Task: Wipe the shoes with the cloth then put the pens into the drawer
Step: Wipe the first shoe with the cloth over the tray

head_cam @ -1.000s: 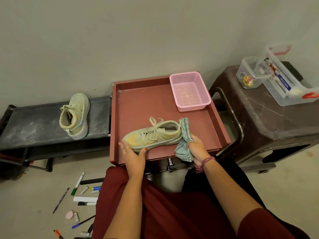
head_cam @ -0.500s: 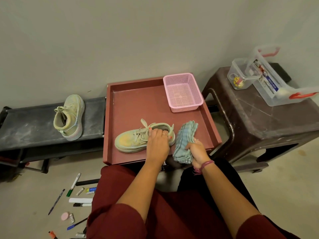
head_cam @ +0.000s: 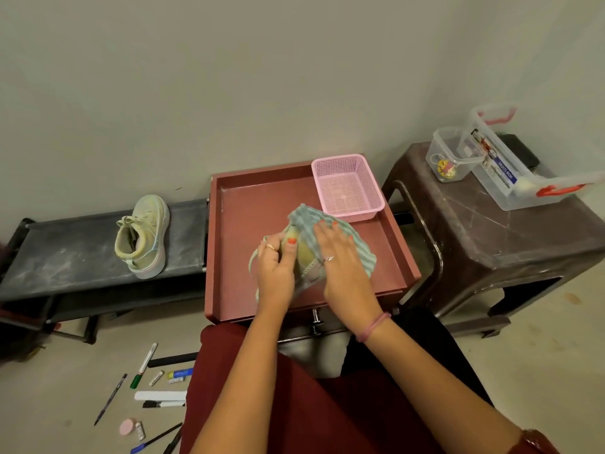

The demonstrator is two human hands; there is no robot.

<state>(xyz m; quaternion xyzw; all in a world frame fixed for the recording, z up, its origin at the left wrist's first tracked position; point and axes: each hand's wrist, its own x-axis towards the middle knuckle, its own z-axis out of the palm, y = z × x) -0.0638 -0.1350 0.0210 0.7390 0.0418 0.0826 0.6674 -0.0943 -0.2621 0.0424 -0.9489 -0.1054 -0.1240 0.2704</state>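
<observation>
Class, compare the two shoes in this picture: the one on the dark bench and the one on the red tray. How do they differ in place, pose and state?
The bench shoe stands untouched on its sole, toe toward the wall, fully in view. The tray shoe is held by the left hand and mostly hidden under the striped cloth, which the right hand presses on it. The bench shoe sits on the dark bench; the other is over the red tray. Both are pale green.

one head cam, wide-angle, looks fwd & down, close over red tray (head_cam: 229, 198), wall behind
</observation>
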